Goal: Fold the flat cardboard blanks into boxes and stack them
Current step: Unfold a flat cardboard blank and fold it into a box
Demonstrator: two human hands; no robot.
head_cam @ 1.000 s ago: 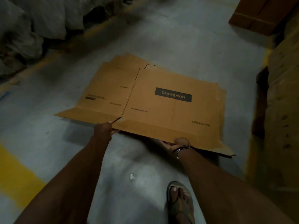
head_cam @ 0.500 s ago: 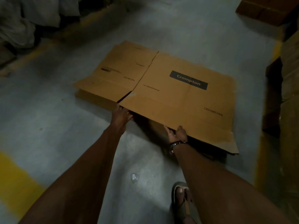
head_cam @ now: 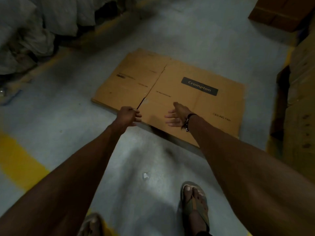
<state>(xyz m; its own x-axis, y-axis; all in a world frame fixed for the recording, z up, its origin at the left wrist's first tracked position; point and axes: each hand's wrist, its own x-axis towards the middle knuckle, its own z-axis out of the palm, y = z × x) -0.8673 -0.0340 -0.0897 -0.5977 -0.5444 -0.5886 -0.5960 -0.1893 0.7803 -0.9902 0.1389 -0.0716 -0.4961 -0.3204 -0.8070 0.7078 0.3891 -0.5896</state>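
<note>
A flat brown cardboard blank [head_cam: 184, 106] with a dark "Crompton" label lies on the grey floor in front of me. A slit runs down its middle from the near edge. My left hand [head_cam: 129, 115] hovers at the near edge beside the slit, fingers loosely curled, holding nothing. My right hand [head_cam: 177, 114] is over the near part of the blank, palm turned left, fingers spread and straight, gripping nothing. A dark bracelet is on my right wrist.
Stacked brown cartons [head_cam: 303, 103] stand along the right, with another carton [head_cam: 281, 12] at the top right. Grey sacks [head_cam: 34, 31] are heaped at the top left. Yellow floor lines [head_cam: 18, 160] run at the left. My sandalled feet [head_cam: 194, 205] are near the bottom.
The blank was held up by its near edge with both hands; it has come down flat onto the floor, and both hands have let go and lifted off it.
</note>
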